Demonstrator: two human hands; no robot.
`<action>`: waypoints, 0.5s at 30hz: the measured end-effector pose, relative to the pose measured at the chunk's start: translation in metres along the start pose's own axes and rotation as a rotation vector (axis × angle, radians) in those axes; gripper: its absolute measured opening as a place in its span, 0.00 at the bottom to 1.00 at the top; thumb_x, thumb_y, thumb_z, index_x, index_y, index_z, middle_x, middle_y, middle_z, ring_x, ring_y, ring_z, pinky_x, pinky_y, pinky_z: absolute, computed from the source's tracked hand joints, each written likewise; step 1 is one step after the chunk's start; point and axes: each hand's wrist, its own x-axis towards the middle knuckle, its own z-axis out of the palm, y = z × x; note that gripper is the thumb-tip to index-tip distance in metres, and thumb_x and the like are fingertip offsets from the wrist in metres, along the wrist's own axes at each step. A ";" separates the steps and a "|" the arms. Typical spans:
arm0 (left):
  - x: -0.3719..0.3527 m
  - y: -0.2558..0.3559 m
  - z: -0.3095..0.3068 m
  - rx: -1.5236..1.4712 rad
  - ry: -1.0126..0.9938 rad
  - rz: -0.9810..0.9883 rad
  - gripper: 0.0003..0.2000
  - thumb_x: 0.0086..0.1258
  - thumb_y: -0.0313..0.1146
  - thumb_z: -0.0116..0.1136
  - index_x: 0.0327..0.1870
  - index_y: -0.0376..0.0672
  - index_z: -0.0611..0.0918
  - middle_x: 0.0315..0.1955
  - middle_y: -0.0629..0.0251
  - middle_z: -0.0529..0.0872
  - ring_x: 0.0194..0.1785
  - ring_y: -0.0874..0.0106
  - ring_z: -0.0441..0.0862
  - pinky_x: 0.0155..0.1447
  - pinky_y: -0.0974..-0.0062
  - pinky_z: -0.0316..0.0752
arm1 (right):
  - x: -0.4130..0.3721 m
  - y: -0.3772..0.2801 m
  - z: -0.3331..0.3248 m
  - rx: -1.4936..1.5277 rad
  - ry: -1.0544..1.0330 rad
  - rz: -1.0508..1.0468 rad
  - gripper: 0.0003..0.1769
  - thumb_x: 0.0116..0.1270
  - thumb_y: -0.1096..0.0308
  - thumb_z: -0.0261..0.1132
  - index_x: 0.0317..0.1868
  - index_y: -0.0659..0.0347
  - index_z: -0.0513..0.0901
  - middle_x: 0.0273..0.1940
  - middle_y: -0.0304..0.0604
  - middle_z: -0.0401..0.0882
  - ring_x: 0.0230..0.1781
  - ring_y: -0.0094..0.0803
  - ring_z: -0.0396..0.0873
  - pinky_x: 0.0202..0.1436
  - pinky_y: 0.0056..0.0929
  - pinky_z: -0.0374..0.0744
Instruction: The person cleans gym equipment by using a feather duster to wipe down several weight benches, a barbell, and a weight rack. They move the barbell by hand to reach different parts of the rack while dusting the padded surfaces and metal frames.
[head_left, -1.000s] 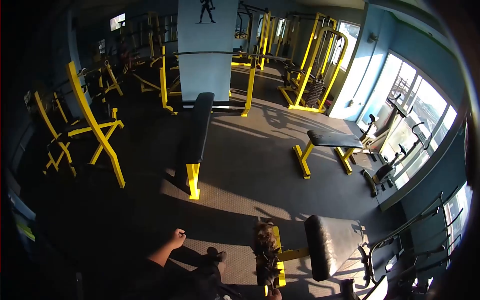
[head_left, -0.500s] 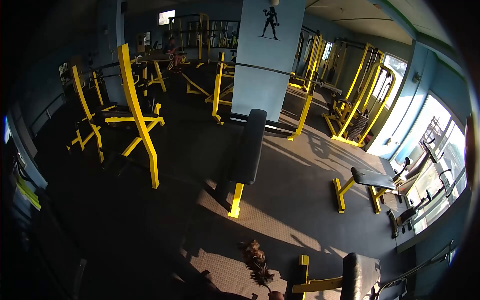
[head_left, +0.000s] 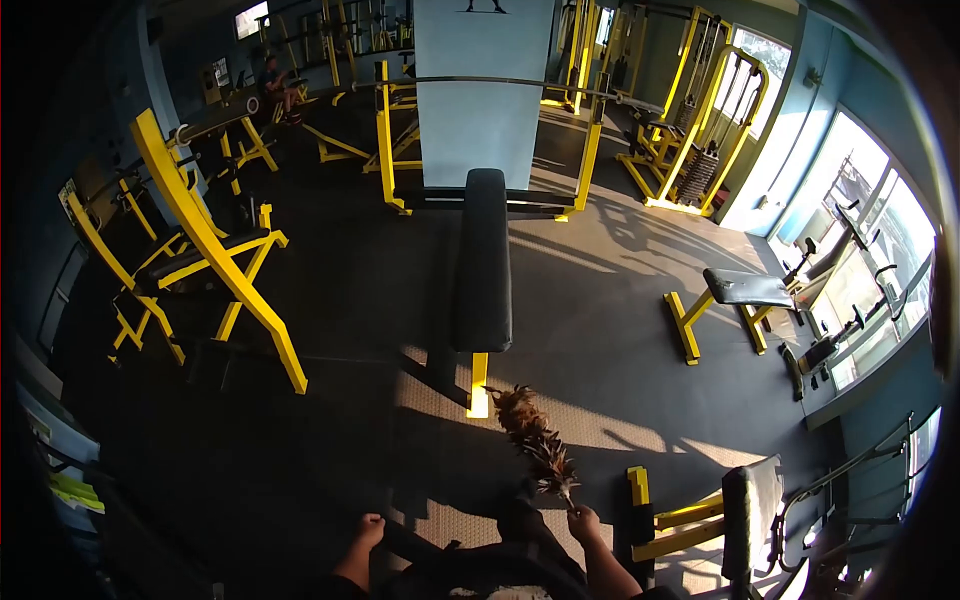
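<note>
My right hand (head_left: pixel 583 523) is wrapped round the handle of a brown feather duster (head_left: pixel 538 440), low in the view and right of the middle. The feathers point up and to the left, their tip overlapping the foot of the long black bench (head_left: pixel 484 265). At the lower left, my left hand (head_left: pixel 371 530) is curled into a fist with nothing showing in it. Both forearms reach in from the bottom edge, on either side of my body.
A barbell (head_left: pixel 480 80) lies across the yellow rack behind the bench. On the left stands a yellow frame (head_left: pixel 215 250); a padded seat (head_left: pixel 752 500) is close on my right. Farther right are a low bench (head_left: pixel 748 288) and exercise bikes. A person (head_left: pixel 275 85) sits far back left.
The view has tilted down, bringing both hands and forearms into sight. The feather duster now appears higher and farther right. The black bench appears nearer.
</note>
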 end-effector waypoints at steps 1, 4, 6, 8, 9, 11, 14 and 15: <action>0.018 0.031 0.002 -0.030 0.016 0.023 0.16 0.69 0.34 0.63 0.53 0.37 0.79 0.46 0.55 0.86 0.51 0.63 0.84 0.58 0.67 0.78 | 0.013 0.007 0.001 -0.008 0.032 0.011 0.15 0.64 0.60 0.63 0.39 0.65 0.86 0.35 0.61 0.84 0.39 0.56 0.85 0.42 0.45 0.81; 0.064 0.112 0.021 -0.154 0.050 0.124 0.15 0.72 0.32 0.61 0.54 0.35 0.78 0.43 0.57 0.86 0.48 0.66 0.84 0.55 0.69 0.78 | 0.061 0.019 -0.003 -0.016 0.026 0.003 0.15 0.64 0.60 0.63 0.39 0.63 0.86 0.37 0.59 0.84 0.42 0.56 0.84 0.44 0.45 0.81; 0.077 0.152 0.040 -0.254 0.077 0.198 0.14 0.73 0.31 0.60 0.55 0.35 0.77 0.41 0.59 0.86 0.46 0.68 0.84 0.52 0.70 0.78 | 0.098 0.015 -0.012 -0.069 -0.063 -0.058 0.16 0.63 0.59 0.62 0.41 0.62 0.86 0.37 0.58 0.85 0.44 0.56 0.84 0.48 0.46 0.81; 0.081 0.189 0.059 -0.336 -0.039 0.123 0.14 0.73 0.29 0.59 0.56 0.34 0.76 0.38 0.63 0.85 0.40 0.74 0.81 0.47 0.73 0.77 | 0.136 -0.002 -0.029 -0.140 -0.187 -0.016 0.15 0.64 0.59 0.61 0.45 0.57 0.87 0.46 0.56 0.85 0.51 0.53 0.83 0.56 0.45 0.80; 0.081 0.198 0.071 -0.359 -0.040 0.131 0.14 0.73 0.29 0.60 0.56 0.35 0.76 0.35 0.67 0.83 0.36 0.78 0.78 0.45 0.74 0.75 | 0.161 -0.007 -0.032 -0.178 -0.256 0.002 0.16 0.63 0.59 0.61 0.46 0.56 0.87 0.47 0.55 0.85 0.52 0.53 0.82 0.57 0.45 0.80; 0.081 0.208 0.086 -0.368 -0.035 0.080 0.15 0.73 0.29 0.61 0.56 0.35 0.76 0.34 0.68 0.82 0.36 0.78 0.78 0.45 0.74 0.75 | 0.215 -0.020 -0.035 -0.241 -0.347 0.006 0.17 0.63 0.58 0.61 0.47 0.55 0.88 0.48 0.55 0.85 0.54 0.52 0.82 0.58 0.45 0.80; 0.100 0.203 0.118 -0.442 0.014 0.074 0.17 0.74 0.32 0.60 0.59 0.38 0.75 0.36 0.66 0.83 0.38 0.76 0.78 0.45 0.73 0.76 | 0.308 -0.068 -0.048 -0.360 -0.372 -0.317 0.17 0.67 0.54 0.58 0.41 0.57 0.87 0.42 0.58 0.85 0.47 0.56 0.83 0.51 0.51 0.80; 0.092 0.221 0.107 -0.422 0.007 -0.024 0.18 0.74 0.35 0.60 0.61 0.39 0.75 0.40 0.62 0.83 0.41 0.73 0.80 0.47 0.71 0.76 | 0.323 -0.125 -0.074 -0.335 -0.403 -0.173 0.17 0.68 0.52 0.59 0.44 0.53 0.87 0.41 0.58 0.85 0.47 0.57 0.83 0.49 0.52 0.80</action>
